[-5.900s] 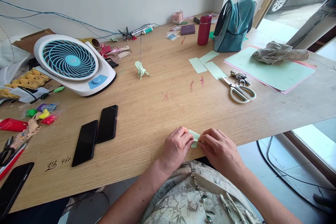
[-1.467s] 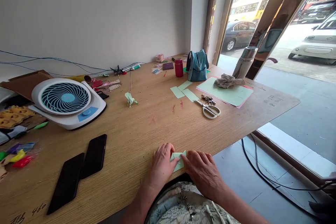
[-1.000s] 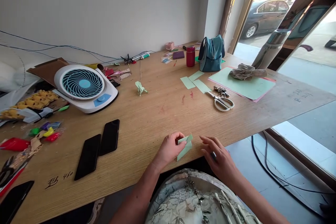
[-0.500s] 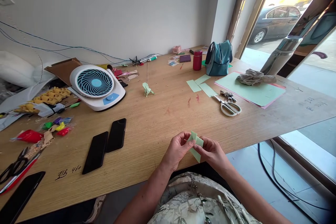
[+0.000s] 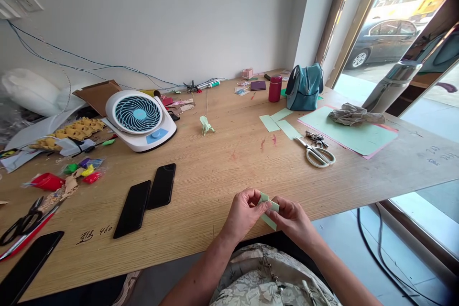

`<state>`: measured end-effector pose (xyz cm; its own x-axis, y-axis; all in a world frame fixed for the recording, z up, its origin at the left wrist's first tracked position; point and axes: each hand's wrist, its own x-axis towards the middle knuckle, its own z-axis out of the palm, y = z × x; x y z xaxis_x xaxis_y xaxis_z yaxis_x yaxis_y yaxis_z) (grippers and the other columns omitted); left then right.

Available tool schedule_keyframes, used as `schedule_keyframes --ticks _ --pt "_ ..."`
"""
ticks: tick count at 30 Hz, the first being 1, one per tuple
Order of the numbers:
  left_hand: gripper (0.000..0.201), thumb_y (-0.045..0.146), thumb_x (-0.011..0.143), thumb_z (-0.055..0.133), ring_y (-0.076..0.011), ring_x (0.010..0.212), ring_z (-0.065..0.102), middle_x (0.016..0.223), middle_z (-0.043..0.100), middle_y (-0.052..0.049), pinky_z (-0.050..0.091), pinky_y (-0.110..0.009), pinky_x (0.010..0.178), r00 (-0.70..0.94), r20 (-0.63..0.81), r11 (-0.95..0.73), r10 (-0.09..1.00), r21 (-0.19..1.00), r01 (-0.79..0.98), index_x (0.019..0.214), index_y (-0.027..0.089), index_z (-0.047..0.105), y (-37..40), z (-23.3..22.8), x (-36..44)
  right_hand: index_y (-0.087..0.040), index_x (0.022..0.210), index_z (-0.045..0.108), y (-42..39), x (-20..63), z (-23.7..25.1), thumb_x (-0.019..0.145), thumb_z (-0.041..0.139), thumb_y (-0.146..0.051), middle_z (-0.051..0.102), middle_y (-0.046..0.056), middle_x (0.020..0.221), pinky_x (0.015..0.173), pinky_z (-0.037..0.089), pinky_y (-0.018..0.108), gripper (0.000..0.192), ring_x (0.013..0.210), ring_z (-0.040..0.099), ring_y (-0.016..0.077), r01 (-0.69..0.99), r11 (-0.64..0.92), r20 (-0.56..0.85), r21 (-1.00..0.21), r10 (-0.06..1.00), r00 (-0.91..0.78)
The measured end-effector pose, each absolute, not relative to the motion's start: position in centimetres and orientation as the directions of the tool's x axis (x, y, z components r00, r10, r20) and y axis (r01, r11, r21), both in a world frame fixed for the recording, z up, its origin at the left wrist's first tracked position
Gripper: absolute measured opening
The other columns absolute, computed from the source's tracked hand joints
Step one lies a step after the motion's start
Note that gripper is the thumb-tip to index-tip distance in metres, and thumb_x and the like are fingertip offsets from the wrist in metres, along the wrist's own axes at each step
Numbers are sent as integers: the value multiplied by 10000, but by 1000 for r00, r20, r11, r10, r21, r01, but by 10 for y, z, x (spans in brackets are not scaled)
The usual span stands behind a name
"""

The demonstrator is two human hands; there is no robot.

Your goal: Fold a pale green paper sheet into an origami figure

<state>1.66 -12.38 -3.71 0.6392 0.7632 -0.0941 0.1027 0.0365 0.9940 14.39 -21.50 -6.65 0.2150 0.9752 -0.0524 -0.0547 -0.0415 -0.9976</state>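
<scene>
- On the far left of the wooden table [image 5: 201, 172] lie black scissors with red handles [image 5: 21, 224] and a dark phone [image 5: 28, 265]. They are well apart from the hands.
- A little further right, two black phones [image 5: 147, 199] lie side by side, touching each other.
- Behind them a round white fan with a blue face [image 5: 138, 117] rests tilted on the table.
- Near the middle, far from the hands, stands a small folded green paper figure [image 5: 205, 125].
- The left hand [image 5: 244, 213] is just above the near edge of the table. Its fingers are bent shut and they pinch the left side of the small green paper [image 5: 268, 208].
- The small green paper is folded already. It is held up between both hands, a little off the table, right in front of the person.
- The right hand [image 5: 292, 220] pinches the other side of the paper. Its thumb and fingers are closed on it too.
- To fold well here, I think both hands should hold the paper tight, line up the edges first, then press the crease flat with a fingertip. Going slow keeps the fold straight.
- The paper is thin, so a hard pull could tear it or bend it wrong.
- Further right lie green paper strips [image 5: 279, 124], white scissors [image 5: 317, 153] with keys [image 5: 315, 137] just beside them, and a big green sheet [image 5: 347, 134].
- At the back stand a red bottle [image 5: 275, 88] and a blue bag [image 5: 304, 87], near each other.
</scene>
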Motion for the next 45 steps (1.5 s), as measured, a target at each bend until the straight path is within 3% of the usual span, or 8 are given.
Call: schedule_keyframes --ticks 4,10,16,20,26,37,41,45 --pt "330 381 709 749 -89 586 404 608 479 38 344 -215 571 592 -89 63 801 996 65 624 162 517 -125 -39 16 -186 697 503 -215 142 -63 794 683 -595 414 -49 610 507 263 234 458 566 335 98 -91 -43 -61 -995 975 215" --pt "298 401 714 763 -105 616 479 657 566 8 376 -220 592 645 -103 104 758 994 36 719 149 604 -125 -37 15 -181 680 519 -217 140 -59 786 697 -588 406 -52 585 487 251 233 457 547 331 94 -5 -50 -49 -999 964 261" --pt "361 402 704 767 -82 552 387 564 476 41 308 -212 532 612 -74 73 787 997 26 606 161 516 -126 -37 15 -176 675 541 -219 136 -57 791 664 -621 461 -29 618 514 288 236 476 579 371 107 -62 -24 -39 -998 965 261" --pt "318 409 719 761 -84 571 407 596 492 35 328 -208 549 628 -112 126 770 992 23 666 147 589 -128 -34 16 -175 675 539 -222 137 -61 813 667 -578 429 -33 609 511 271 237 445 575 349 105 -19 -21 -26 -1000 958 285" --pt "347 382 742 745 -75 563 376 589 457 46 318 -200 541 606 -50 64 794 998 -2 616 157 513 -128 -31 17 -174 706 533 -222 136 -64 867 619 -538 402 -33 626 518 272 242 407 583 341 107 -25 -12 -19 -1000 960 278" --pt "359 446 808 701 -79 575 379 610 445 41 314 -197 538 631 14 -63 776 996 56 665 150 556 -118 -35 10 -188 687 462 -218 133 -66 891 587 -511 367 -44 624 509 257 231 402 578 321 99 32 31 39 -999 964 262" --pt "356 497 838 654 -100 627 468 674 544 10 393 -212 610 725 19 -4 689 1000 -23 794 145 629 -88 -33 18 -188 676 463 -190 149 -64 881 591 -505 395 -34 630 507 263 227 399 582 351 101 170 35 83 -985 955 284" --pt "406 534 867 592 -115 659 507 748 613 -24 424 -229 645 654 118 -107 747 993 -57 880 138 681 -53 -44 27 -199 684 460 -153 172 -69 833 607 -574 370 -47 606 493 253 229 429 560 334 100 161 52 108 -986 926 361"
